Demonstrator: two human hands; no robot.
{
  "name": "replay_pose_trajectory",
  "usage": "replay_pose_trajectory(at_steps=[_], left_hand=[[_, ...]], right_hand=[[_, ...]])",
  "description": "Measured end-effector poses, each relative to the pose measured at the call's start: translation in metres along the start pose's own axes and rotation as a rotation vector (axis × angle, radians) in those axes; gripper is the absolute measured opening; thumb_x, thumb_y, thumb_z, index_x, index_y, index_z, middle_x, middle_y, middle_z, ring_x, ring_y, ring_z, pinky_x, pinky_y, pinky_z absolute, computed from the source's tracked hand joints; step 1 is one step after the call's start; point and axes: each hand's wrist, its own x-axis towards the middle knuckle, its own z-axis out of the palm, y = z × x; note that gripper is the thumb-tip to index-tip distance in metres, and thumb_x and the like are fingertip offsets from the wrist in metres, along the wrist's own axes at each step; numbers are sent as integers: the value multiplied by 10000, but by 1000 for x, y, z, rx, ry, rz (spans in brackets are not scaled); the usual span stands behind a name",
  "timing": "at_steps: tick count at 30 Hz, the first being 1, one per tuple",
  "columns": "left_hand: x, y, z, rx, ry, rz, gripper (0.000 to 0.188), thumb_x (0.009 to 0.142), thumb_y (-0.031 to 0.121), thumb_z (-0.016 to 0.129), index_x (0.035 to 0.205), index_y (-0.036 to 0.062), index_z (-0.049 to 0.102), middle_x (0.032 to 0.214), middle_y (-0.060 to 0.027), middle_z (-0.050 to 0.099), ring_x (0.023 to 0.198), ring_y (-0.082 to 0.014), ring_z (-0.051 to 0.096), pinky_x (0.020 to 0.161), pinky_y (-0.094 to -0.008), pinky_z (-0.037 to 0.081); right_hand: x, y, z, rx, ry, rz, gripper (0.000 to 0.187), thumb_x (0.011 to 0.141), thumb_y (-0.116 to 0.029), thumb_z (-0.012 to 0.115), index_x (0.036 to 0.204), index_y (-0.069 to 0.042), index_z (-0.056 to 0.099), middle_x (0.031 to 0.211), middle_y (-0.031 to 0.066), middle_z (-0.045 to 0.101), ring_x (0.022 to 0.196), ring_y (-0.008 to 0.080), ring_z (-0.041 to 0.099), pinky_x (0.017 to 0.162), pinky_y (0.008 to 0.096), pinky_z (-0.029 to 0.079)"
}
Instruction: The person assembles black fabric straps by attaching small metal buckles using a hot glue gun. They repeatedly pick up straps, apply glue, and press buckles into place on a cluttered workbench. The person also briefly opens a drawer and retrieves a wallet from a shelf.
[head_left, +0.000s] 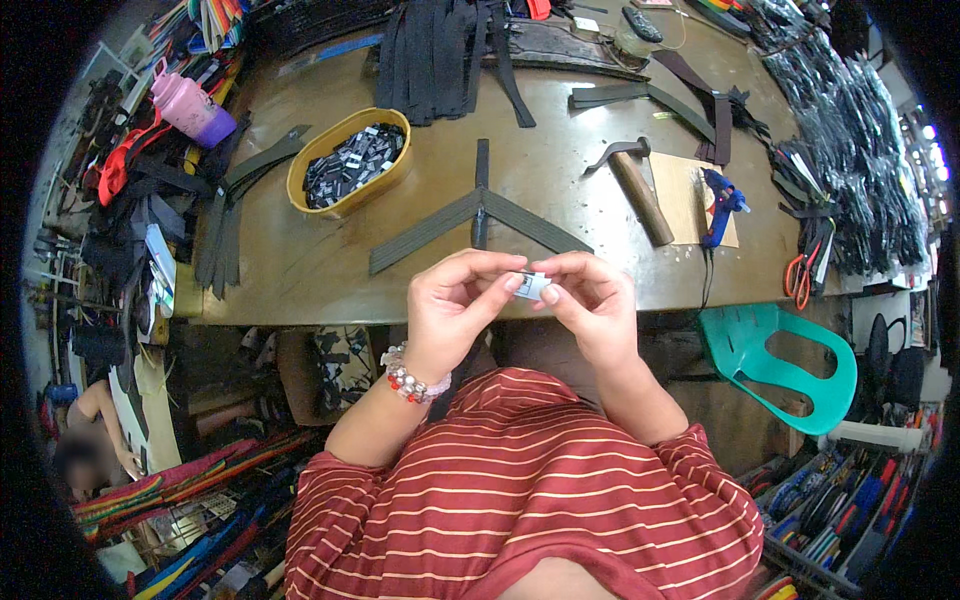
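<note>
Just past the table's front edge, my left hand (462, 305) and my right hand (590, 308) meet with fingertips closed on a small pale label (531, 284) with a dark mark. The thumbs lie over its face, and the fingers hide its ends. Right beyond my hands, dark grey elastic straps (430, 232) lie joined in an inverted Y on the tabletop. To their left stands an oval yellow basket (398, 178) filled with many small black and white labels (352, 165). A beaded bracelet (412, 378) circles my left wrist.
On the right lie a wooden-handled hammer (645, 200), a blue glue gun (716, 215) on a tan sheet, and orange-handled scissors (800, 275). Dark straps (432, 60) pile up at the back. A green plastic chair (850, 385) stands at right; another person (95, 430) is far left.
</note>
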Motion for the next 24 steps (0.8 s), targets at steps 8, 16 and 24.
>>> replay_pose_trajectory(at_steps=[8,16,24], left_hand=[[-2,-8,1,-46,5,-33,154,835,-8,626,986,-25,648,910,-57,628,798,-83,610,672,-198,487],[39,-42,-28,46,-20,-234,110,848,67,632,923,-8,660,795,-41,660,666,-79,596,626,-222,499],[79,-108,-83,-257,243,-403,157,881,118,605,964,-15,597,815,-46,611,740,-110,600,798,-310,544]], right_hand=[[3,5,0,-55,47,55,139,834,-2,635,968,33,627,897,80,657,792,104,618,694,223,519],[18,12,-75,-434,488,-51,129,795,-79,692,887,-26,620,887,23,626,850,109,566,776,258,456],[58,-13,-313,-1548,860,71,517,781,-436,663,1098,-40,564,805,170,632,775,279,634,707,384,487]])
